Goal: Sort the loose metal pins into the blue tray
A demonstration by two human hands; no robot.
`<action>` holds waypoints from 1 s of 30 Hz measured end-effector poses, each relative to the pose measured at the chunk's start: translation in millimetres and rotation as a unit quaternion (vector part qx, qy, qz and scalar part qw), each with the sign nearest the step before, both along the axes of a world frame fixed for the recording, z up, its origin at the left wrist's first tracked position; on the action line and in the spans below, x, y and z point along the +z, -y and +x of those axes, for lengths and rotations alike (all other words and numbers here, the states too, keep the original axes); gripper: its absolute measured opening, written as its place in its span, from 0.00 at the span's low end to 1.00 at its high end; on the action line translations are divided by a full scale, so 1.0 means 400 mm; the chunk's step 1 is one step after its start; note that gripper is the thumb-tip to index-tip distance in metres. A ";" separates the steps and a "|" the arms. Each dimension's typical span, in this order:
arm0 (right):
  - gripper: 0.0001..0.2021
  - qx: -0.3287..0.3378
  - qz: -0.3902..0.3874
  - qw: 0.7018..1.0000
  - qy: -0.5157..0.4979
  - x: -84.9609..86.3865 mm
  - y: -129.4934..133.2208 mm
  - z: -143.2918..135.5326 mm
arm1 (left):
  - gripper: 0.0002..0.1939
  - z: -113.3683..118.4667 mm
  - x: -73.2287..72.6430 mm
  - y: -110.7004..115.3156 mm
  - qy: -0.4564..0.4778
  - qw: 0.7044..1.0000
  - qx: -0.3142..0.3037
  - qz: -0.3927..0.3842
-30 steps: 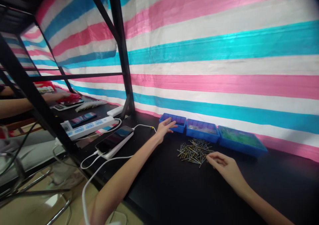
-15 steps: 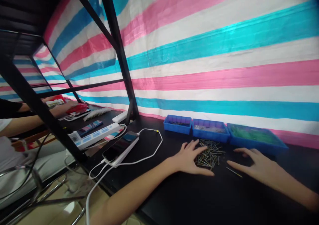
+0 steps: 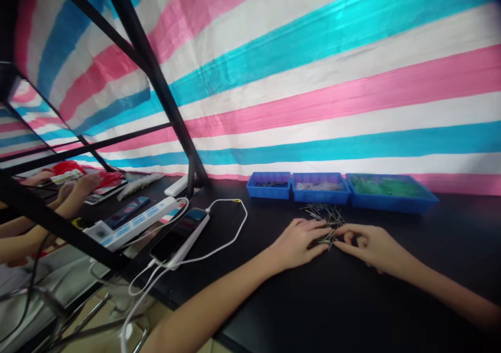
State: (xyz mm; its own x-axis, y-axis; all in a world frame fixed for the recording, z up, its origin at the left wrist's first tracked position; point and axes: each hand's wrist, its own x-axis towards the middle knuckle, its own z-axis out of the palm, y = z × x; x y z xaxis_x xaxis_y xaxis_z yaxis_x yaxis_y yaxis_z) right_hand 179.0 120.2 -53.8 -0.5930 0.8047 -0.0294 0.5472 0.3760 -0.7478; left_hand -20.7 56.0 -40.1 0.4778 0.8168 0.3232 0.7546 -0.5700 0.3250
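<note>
We note one loose pile of thin, nail-like metal pieces, dull grey-brown, crisscrossed at mixed angles, lying on the black tabletop, partly covered.

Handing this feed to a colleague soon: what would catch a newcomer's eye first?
The pink, white and blue striped sheet across the background, most likely. Next, three blue trays along the back of the black table, the rightmost holding green pieces. In front, the left hand and right hand are at a pile of thin sticks.

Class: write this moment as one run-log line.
left hand: over thin rod pile, near left side | right hand: at pile's right edge | blue bins: three, behind pile
</note>
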 end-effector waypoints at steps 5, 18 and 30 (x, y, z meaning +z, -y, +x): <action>0.14 -0.025 0.010 0.999 -0.038 0.009 0.013 0.005 | 0.11 -0.001 -0.006 -0.008 0.036 0.997 0.039 0.058; 0.18 -0.033 -0.101 0.977 -0.186 0.035 -0.003 0.014 | 0.10 0.013 0.000 -0.011 0.091 0.991 0.072 0.061; 0.17 0.008 -0.141 0.944 -0.298 0.029 0.028 -0.020 | 0.06 0.039 0.006 -0.001 0.186 0.975 0.099 0.069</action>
